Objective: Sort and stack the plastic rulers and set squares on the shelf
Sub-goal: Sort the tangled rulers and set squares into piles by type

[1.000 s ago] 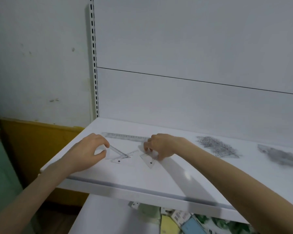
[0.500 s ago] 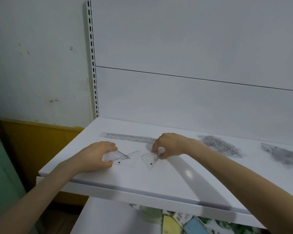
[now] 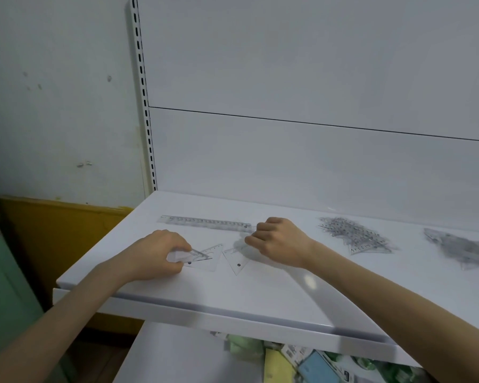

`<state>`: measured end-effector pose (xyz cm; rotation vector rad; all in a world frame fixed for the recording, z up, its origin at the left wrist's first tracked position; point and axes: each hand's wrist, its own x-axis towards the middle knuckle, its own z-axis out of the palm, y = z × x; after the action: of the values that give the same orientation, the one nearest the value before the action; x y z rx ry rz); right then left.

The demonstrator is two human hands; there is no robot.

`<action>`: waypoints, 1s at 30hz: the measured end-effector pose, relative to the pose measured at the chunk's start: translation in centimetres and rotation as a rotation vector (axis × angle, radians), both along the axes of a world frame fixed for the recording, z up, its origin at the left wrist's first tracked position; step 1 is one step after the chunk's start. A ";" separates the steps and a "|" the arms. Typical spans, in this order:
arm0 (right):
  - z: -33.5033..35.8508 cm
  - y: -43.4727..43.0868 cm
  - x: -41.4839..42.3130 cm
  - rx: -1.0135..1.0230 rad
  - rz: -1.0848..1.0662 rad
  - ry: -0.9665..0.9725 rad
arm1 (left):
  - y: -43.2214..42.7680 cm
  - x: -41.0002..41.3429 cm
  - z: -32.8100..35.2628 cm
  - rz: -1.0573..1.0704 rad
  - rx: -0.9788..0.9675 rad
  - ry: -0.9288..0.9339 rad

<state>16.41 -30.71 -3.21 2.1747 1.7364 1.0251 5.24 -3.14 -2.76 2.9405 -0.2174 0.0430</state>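
Note:
On the white shelf point(image 3: 260, 294) a long clear ruler point(image 3: 205, 223) lies near the back. My left hand point(image 3: 152, 255) pinches two overlapping clear set squares point(image 3: 202, 257) flat against the shelf. Just right of them lies a single clear set square point(image 3: 237, 262), point toward me. My right hand point(image 3: 281, 241) has its fingers curled down on this set square's far edge, close to the ruler's right end. The fingertips hide the exact contact.
A heap of clear set squares point(image 3: 354, 236) lies right of my right hand, and a second grey heap point(image 3: 459, 248) sits farther right. A slotted upright point(image 3: 143, 92) stands at the shelf's back left corner. Colourful packets point(image 3: 288, 357) fill the lower shelf.
My left hand has lowered onto the overlapping set squares and now holds them down. My right hand has barely moved, staying at the single set square's far edge.

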 end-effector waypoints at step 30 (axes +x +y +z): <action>5.9 -9.5 -10.2 0.832 -0.064 1.658 | -12.3 -1.5 4.2 -0.186 -1.015 -0.056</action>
<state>6.25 -40.23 2.70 4.1563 1.5268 -0.6209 3.73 -15.46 1.43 1.9036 -0.3475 0.1557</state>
